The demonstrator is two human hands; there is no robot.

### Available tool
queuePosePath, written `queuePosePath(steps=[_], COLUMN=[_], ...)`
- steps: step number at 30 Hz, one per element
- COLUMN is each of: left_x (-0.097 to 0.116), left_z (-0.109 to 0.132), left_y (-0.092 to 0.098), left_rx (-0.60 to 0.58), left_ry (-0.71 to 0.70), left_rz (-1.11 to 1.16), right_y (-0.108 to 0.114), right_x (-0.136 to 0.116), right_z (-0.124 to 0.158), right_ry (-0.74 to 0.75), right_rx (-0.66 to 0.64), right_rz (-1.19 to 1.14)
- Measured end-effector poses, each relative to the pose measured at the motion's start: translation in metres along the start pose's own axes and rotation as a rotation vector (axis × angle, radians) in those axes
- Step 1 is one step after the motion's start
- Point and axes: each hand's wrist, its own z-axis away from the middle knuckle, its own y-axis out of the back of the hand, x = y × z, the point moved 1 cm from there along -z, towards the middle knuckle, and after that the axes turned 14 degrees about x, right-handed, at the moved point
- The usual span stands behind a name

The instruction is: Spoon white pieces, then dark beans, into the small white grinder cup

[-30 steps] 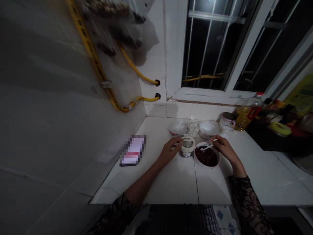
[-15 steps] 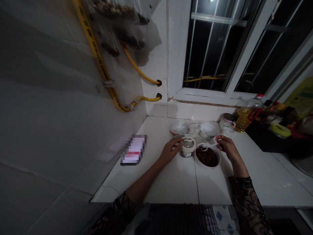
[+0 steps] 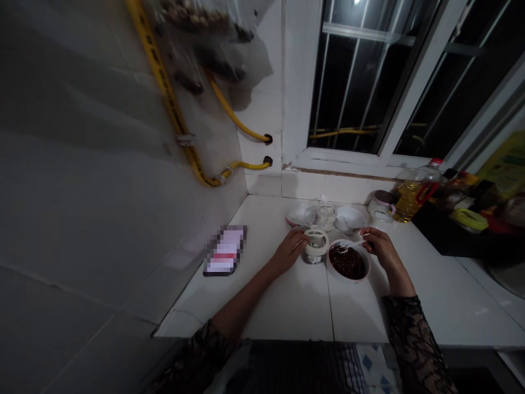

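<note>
My left hand point(image 3: 289, 253) is at the left side of a small clear jar point(image 3: 315, 255) with a pale rim, its fingers closed against the rim. In my right hand point(image 3: 379, 246) the fingers pinch the handle of a white plastic spoon point(image 3: 355, 243). The spoon's head is over a bowl point(image 3: 368, 272) with a pinkish rim, at the far edge of its dark reddish-brown, flaky contents point(image 3: 348, 264). Jar and bowl stand side by side on the white tiled counter point(image 3: 287, 306).
Behind the jar are a second small jar point(image 3: 327, 218) and two white bowls, one at the left point(image 3: 296, 214) and one at the right point(image 3: 350, 219). A phone point(image 3: 225, 251) lies at the left. An oil bottle point(image 3: 408, 200) and a dark condiment box point(image 3: 430, 232) stand at the right.
My left fingers have settled closer against the jar's rim and lie more together. The right hand, spoon and bowl look nearly the same; the view has shifted slightly.
</note>
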Motion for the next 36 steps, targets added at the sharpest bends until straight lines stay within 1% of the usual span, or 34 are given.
queuePosePath(steps=[5, 16, 19, 21, 23, 25, 27, 29, 30, 31, 33, 36], left_x=[-0.002, -0.001, -0.002, -0.001, 0.001, 0.003, 0.005, 0.007, 0.007, 0.008, 0.008, 0.008], left_z=[0.0, 0.001, 0.0, 0.0, 0.0, 0.0, 0.0, 0.0, 0.0, 0.0, 0.0, 0.0], left_y=[0.001, 0.003, 0.003, 0.003, 0.004, 0.005, 0.006, 0.007, 0.007, 0.007, 0.007, 0.007], left_rx=[-0.044, -0.061, -0.048, -0.037, -0.031, -0.025, -0.012, 0.004, 0.008, 0.01, 0.007, 0.009], left_ry=[-0.03, -0.016, -0.006, 0.012, 0.04, 0.072, 0.102, 0.137, 0.156, 0.174, 0.199, 0.208], left_rz=[0.003, 0.015, 0.039, 0.059, 0.079, 0.093, 0.105, 0.12, 0.126, 0.131, 0.131, 0.128], right_y=[0.001, -0.003, -0.008, -0.015, -0.026, -0.037, -0.047, -0.052, -0.053, -0.051, -0.042, -0.02], right_x=[-0.001, -0.003, -0.007, -0.012, -0.016, -0.021, -0.025, -0.026, -0.026, -0.025, -0.023, -0.021], right_z=[0.0, 0.002, 0.003, 0.006, 0.014, 0.025, 0.038, 0.049, 0.052, 0.053, 0.05, 0.038], right_ry=[-0.01, -0.016, -0.001, 0.026, 0.091, 0.218, 0.435, 0.659, 0.739, 0.788, 0.79, 0.678], right_rx=[0.003, 0.01, -0.004, -0.019, -0.026, -0.032, -0.064, -0.12, -0.14, -0.145, -0.1, 0.023], right_rz=[-0.012, -0.08, -0.109, -0.127, -0.131, -0.09, 0.035, 0.237, 0.315, 0.36, 0.35, 0.245])
